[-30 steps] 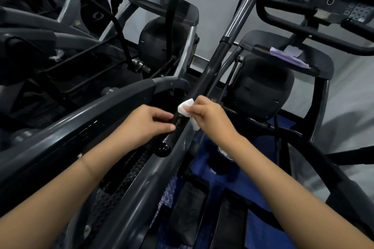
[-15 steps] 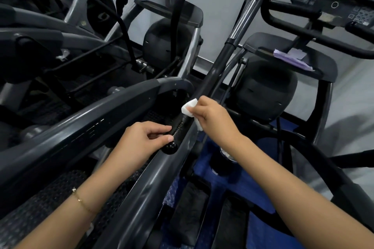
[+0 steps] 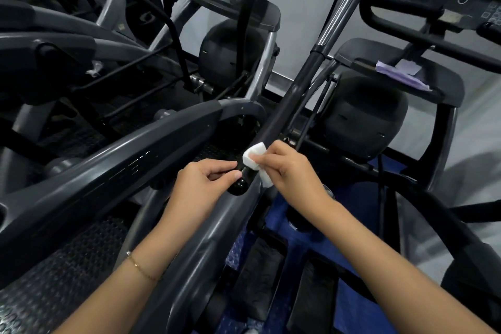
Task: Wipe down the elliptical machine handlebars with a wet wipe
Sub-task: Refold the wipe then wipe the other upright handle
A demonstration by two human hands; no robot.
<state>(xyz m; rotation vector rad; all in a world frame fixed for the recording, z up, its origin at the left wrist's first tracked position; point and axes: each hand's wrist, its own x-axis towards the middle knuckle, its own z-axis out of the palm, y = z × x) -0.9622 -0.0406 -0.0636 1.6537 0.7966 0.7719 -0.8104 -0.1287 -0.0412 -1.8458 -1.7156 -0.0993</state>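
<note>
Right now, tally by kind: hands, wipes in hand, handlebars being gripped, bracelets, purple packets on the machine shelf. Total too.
Hands: 2 (left hand, right hand)
White wet wipe: 1
Black handlebar, gripped: 1
Gold bracelet: 1
Purple packet: 1
Total: 6

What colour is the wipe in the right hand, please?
The wipe is white, clearest in the head view, held against the black handlebar.
</note>
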